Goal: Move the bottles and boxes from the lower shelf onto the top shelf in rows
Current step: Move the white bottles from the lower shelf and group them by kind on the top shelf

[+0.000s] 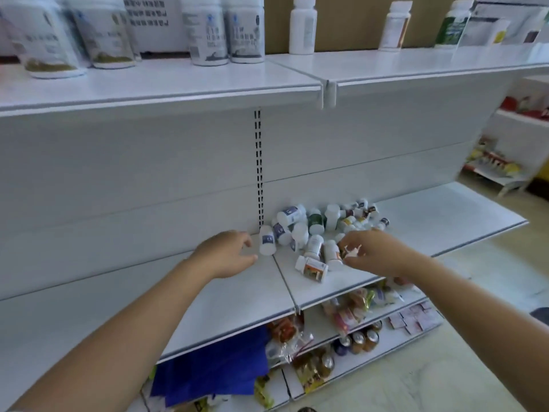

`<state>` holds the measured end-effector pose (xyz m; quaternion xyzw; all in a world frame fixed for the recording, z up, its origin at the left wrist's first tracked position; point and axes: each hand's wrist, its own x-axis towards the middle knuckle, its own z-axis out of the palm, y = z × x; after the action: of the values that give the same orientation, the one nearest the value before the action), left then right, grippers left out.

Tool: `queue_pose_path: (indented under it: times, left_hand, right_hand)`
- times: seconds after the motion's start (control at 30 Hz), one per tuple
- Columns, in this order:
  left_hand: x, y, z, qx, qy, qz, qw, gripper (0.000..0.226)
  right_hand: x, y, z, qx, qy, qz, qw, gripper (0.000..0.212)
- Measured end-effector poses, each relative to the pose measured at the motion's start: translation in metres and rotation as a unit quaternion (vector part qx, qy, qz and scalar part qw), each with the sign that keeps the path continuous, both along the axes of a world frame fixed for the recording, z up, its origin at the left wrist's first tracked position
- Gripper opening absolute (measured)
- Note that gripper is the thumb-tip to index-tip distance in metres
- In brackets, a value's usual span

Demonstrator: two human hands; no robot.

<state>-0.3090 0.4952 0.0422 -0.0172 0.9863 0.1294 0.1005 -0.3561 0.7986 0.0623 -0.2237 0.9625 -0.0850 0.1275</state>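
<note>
Bottles lie in a loose heap on the lower shelf, and the right hand is at the heap's near edge. Its fingers are curled around something small and white with an orange patch, too blurred to tell whether it is truly gripped. The left hand holds nothing; its fingers are spread and relaxed, just beside an upright white bottle at the heap's left end, not touching it. In front of the heap a bottle with an orange label lies on its side. Above, the top shelf carries large white jars on the left and slimmer bottles, among them a plain white one, spaced along the right. Below the lower shelf, snack packets, cans and a blue sheet fill the bottom levels.
</note>
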Motion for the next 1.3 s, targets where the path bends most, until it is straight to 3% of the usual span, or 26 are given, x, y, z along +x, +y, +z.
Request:
queue_pose_path:
  times: [0.13, 0.3, 0.37, 0.5, 0.6, 0.67, 0.77, 0.83, 0.93, 1.0, 1.1, 1.17, 1.23, 1.3]
  left_hand:
    - [-0.054, 0.013, -0.056, 0.062, -0.032, 0.078, 0.994, 0.050]
    - [-0.119, 0.035, -0.106, 0.146, 0.000, 0.185, 0.972, 0.050]
    - [-0.139, 0.040, -0.121, 0.165, 0.006, 0.226, 0.960, 0.052]
    - [-0.152, 0.054, -0.131, 0.157, 0.003, 0.215, 0.964, 0.016]
    - [-0.147, 0.057, -0.123, 0.177, 0.004, 0.208, 0.962, 0.021]
    - [-0.137, 0.051, -0.113, 0.239, 0.004, 0.228, 0.944, 0.036]
    - [-0.113, 0.038, -0.090, 0.353, 0.014, 0.225, 0.908, 0.068]
    - [-0.090, 0.034, -0.065, 0.406, 0.024, 0.207, 0.890, 0.077]
    - [-0.049, 0.036, -0.015, 0.435, 0.054, 0.170, 0.883, 0.074]
    - [-0.019, 0.041, 0.023, 0.446, 0.073, 0.128, 0.883, 0.068]
    - [0.023, 0.052, 0.077, 0.482, 0.094, 0.062, 0.869, 0.048]
    - [0.045, 0.060, 0.108, 0.508, 0.103, 0.019, 0.855, 0.025]
    - [0.063, 0.068, 0.137, 0.533, 0.114, -0.006, 0.838, 0.011]
    - [0.076, 0.074, 0.161, 0.556, 0.129, -0.019, 0.821, 0.021]
  right_hand:
    - [-0.041, -0.022, -0.067, 0.036, 0.000, 0.024, 0.999, 0.041]
    - [-0.069, -0.051, -0.138, 0.100, 0.110, 0.056, 0.987, 0.056]
    - [-0.072, -0.059, -0.153, 0.107, 0.140, 0.066, 0.982, 0.051]
    - [-0.077, -0.067, -0.170, 0.084, 0.185, 0.083, 0.976, 0.031]
    - [-0.083, -0.068, -0.170, 0.081, 0.161, 0.067, 0.981, 0.045]
    - [-0.082, -0.067, -0.156, 0.036, 0.132, 0.032, 0.990, 0.051]
    - [-0.073, -0.069, -0.116, -0.174, 0.015, -0.049, 0.983, 0.034]
    - [-0.060, -0.070, -0.083, -0.324, -0.073, -0.113, 0.936, 0.030]
    - [-0.026, -0.070, -0.029, -0.458, -0.135, -0.159, 0.864, 0.039]
    - [0.000, -0.070, 0.005, -0.545, -0.194, -0.162, 0.799, 0.030]
    - [0.033, -0.067, 0.054, -0.661, -0.291, -0.168, 0.671, 0.021]
    - [0.052, -0.062, 0.081, -0.702, -0.323, -0.168, 0.612, 0.037]
    - [0.071, -0.053, 0.108, -0.731, -0.327, -0.155, 0.578, 0.054]
    - [0.088, -0.042, 0.134, -0.744, -0.307, -0.124, 0.579, 0.061]
